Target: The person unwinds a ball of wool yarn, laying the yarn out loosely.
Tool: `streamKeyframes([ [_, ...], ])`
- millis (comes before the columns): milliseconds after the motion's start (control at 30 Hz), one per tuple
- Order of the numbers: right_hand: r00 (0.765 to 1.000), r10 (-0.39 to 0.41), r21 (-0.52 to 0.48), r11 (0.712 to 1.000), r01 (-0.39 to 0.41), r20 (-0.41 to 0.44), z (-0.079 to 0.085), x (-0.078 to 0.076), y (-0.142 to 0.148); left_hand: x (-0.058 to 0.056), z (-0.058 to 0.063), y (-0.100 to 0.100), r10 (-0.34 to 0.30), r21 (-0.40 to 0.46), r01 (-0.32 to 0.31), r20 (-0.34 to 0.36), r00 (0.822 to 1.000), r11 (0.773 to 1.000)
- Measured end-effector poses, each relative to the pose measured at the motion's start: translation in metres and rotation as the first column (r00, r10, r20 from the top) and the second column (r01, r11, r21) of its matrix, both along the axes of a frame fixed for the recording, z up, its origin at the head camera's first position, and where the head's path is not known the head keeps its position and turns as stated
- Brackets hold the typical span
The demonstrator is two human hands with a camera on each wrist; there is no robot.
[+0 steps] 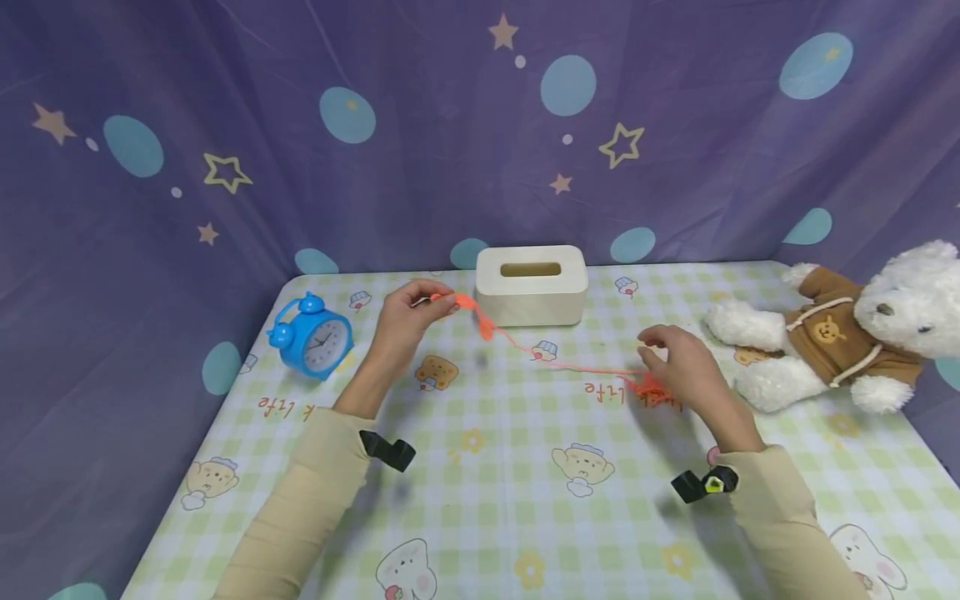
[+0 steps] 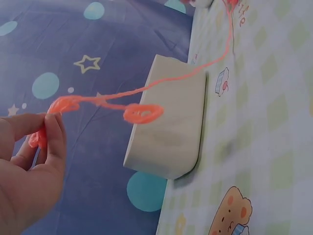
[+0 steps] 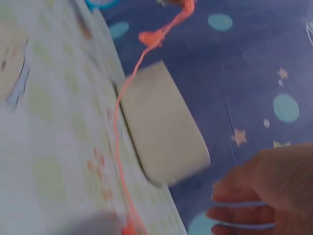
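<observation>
Thumb and fingertips of my left hand [image 1: 408, 312] pinch a small bundle of orange yarn [image 2: 64, 104] above the table. A loose loop of the yarn [image 2: 143, 113] dangles beside that hand in the left wrist view. From the bundle a single strand [image 1: 577, 367] runs down to the right, ending at a tangled heap of the same yarn [image 1: 651, 390] on the tabletop. Over that heap hovers my right hand [image 1: 684, 360], its fingers loosely bent with nothing between them. In the right wrist view those fingers [image 3: 242, 215] stand apart from the strand.
A cream tissue box [image 1: 531, 287] stands at the back, behind the strand. On the left is a blue alarm clock [image 1: 315, 337]. A white plush bear in a brown hoodie [image 1: 840, 329] lies at the right. The checked tablecloth [image 1: 480, 500] meets a purple curtain [image 1: 420, 200].
</observation>
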State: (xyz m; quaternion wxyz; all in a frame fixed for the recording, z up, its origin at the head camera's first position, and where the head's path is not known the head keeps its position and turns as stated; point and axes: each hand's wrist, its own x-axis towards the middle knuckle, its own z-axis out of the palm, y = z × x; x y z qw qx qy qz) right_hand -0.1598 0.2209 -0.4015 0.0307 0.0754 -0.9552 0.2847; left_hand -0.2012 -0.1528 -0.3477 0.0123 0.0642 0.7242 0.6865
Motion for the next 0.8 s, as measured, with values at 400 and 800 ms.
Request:
streamKeyframes([
  [400, 0.951, 0.266, -0.245, 0.922, -0.298, -0.156, 0.008, -0.014, -0.092, 0.011, 0.009, 0.011, -0.060, -0.165, 0.052, -0.045, 0.997, 0.985],
  [800, 0.928, 0.310, -0.307, 0.880, -0.363, -0.208, -0.009, -0.019, -0.134, 0.016, 0.012, 0.019, -0.116, -0.212, 0.102, -0.051, 0.992, 0.972],
])
